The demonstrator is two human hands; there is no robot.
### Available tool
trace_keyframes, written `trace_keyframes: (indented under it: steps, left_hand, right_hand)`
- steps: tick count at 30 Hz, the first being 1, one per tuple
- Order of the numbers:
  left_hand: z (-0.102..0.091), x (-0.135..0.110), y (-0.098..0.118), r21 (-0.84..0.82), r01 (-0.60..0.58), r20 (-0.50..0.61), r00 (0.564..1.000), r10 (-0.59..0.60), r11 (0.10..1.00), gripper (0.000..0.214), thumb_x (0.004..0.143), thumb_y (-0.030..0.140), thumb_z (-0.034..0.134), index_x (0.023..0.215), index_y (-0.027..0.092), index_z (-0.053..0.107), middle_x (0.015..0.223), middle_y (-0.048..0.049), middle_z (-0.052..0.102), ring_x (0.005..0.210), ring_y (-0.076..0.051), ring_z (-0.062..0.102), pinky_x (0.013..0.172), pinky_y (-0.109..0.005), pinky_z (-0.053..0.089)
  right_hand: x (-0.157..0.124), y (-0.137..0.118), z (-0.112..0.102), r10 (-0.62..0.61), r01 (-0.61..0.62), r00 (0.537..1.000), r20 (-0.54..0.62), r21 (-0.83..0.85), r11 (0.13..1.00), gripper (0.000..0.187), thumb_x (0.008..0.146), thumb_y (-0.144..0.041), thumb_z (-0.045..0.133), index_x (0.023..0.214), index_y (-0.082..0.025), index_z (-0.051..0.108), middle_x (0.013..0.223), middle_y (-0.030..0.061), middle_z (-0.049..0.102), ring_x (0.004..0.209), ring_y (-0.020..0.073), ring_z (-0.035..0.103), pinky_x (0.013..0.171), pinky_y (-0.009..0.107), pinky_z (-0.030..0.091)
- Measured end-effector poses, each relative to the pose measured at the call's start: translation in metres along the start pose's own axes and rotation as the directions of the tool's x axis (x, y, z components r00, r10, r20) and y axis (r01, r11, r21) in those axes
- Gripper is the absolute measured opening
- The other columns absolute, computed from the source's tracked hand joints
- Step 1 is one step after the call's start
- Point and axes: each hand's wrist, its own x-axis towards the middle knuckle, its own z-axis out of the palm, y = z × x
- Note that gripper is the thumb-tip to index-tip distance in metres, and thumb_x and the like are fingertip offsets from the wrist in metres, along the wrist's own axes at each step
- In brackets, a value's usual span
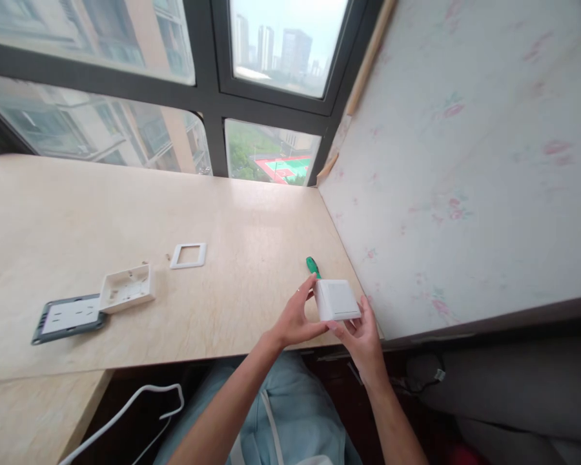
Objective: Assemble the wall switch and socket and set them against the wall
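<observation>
Between my two hands is a white wall switch (pixel 337 299), its wide flat rocker face turned up toward me. My left hand (pixel 295 320) grips its left side, thumb along the near edge and fingers at the far corner. My right hand (pixel 365 339) is closed on the right side and near edge, its fingers partly hidden under the switch. Just beyond the switch lies a screwdriver with a green handle (pixel 312 266); the rest of it is hidden behind my left fingers and the switch.
On the left of the stone-look counter (pixel 252 258) lie a white frame (pixel 201 256), an open white mounting box (pixel 128 289) and a grey-rimmed socket panel (pixel 72 318). Small screws lie near them. A papered wall (pixel 465 161) bounds the right; windows stand behind. A white cable (pixel 148 389) hangs below.
</observation>
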Motion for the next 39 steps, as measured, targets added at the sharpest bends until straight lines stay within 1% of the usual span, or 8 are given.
trace_keyframes:
  steps: [3,6,10,14,18,27,35,39]
  left_hand:
    - [0.008,0.016,-0.001,0.069,-0.008,0.121,0.993,0.000,0.998,0.103,0.075,0.041,0.074,0.154,0.021,0.012,0.157,-0.0193,0.029,0.141,-0.035,0.036,0.111,-0.056,0.038]
    - [0.012,0.035,-0.001,0.231,0.027,0.216,0.973,-0.078,0.973,0.097,0.071,0.039,0.076,0.150,0.018,0.023,0.151,-0.0200,0.038,0.137,-0.037,0.042,0.112,-0.057,0.036]
    - [0.017,0.061,-0.001,0.399,0.047,0.212,0.967,-0.142,0.916,0.092,0.059,0.034,0.082,0.139,0.018,0.040,0.135,-0.0172,0.055,0.127,-0.039,0.049,0.106,-0.056,0.040]
    - [0.025,0.082,-0.006,0.440,0.066,0.211,0.962,-0.174,0.896,0.088,0.054,0.032,0.083,0.132,0.018,0.045,0.126,-0.0150,0.058,0.124,-0.039,0.049,0.104,-0.055,0.040]
    - [0.033,0.095,-0.006,0.479,0.072,0.198,0.962,-0.187,0.875,0.082,0.056,0.033,0.081,0.129,0.018,0.046,0.124,-0.0151,0.059,0.121,-0.039,0.049,0.100,-0.054,0.041]
    - [0.043,0.105,-0.001,0.584,0.058,0.221,0.948,-0.228,0.810,0.073,0.060,0.036,0.080,0.122,0.018,0.046,0.117,-0.0148,0.064,0.116,-0.039,0.050,0.095,-0.054,0.037]
    - [0.044,0.102,-0.005,0.641,0.038,0.233,0.942,-0.241,0.767,0.073,0.059,0.045,0.082,0.118,0.017,0.049,0.116,-0.0165,0.066,0.129,-0.042,0.042,0.096,-0.056,0.033]
    - [0.046,0.102,-0.007,0.688,0.060,0.217,0.934,-0.283,0.723,0.076,0.061,0.050,0.081,0.120,0.017,0.048,0.113,-0.0180,0.068,0.139,-0.041,0.032,0.100,-0.059,0.030]
  right_hand:
    - [0.002,0.000,-0.012,0.042,-0.036,0.998,-0.055,0.106,0.994,0.098,0.067,-0.045,0.082,0.147,-0.020,0.031,0.149,0.0190,0.045,0.134,0.0347,0.048,0.111,0.055,0.039]
    - [0.010,0.003,-0.020,0.031,-0.016,0.993,-0.110,0.139,0.990,0.085,0.066,-0.042,0.082,0.137,-0.018,0.042,0.140,0.0188,0.056,0.130,0.0343,0.053,0.111,0.055,0.039]
    - [0.027,0.015,-0.025,0.027,-0.004,0.989,-0.149,0.155,0.988,0.080,0.067,-0.042,0.081,0.134,-0.016,0.046,0.134,0.0188,0.061,0.126,0.0339,0.057,0.108,0.056,0.042]
    - [0.042,0.023,-0.027,0.017,0.008,0.982,-0.187,0.134,0.991,0.076,0.072,-0.044,0.077,0.135,-0.015,0.047,0.134,0.0176,0.061,0.126,0.0333,0.057,0.107,0.054,0.044]
    - [0.050,0.026,-0.028,0.004,0.016,0.984,-0.177,0.112,0.994,0.078,0.079,-0.046,0.071,0.143,-0.014,0.040,0.142,0.0166,0.055,0.133,0.0325,0.050,0.110,0.052,0.041]
    - [0.047,0.034,-0.030,0.078,-0.051,0.977,-0.198,0.140,0.989,0.097,0.081,-0.050,0.066,0.155,-0.015,0.014,0.160,0.0156,0.024,0.146,0.0307,0.028,0.118,0.051,0.029]
    - [0.039,0.045,-0.033,0.070,-0.055,0.983,-0.170,0.095,0.994,0.092,0.087,-0.048,0.060,0.157,-0.018,0.008,0.163,0.0131,0.015,0.148,0.0281,0.022,0.119,0.049,0.027]
    - [0.032,0.054,-0.028,0.106,-0.076,0.969,-0.223,0.140,0.987,0.096,0.081,-0.048,0.067,0.156,-0.016,0.015,0.162,0.0141,0.020,0.148,0.0297,0.024,0.119,0.049,0.028]
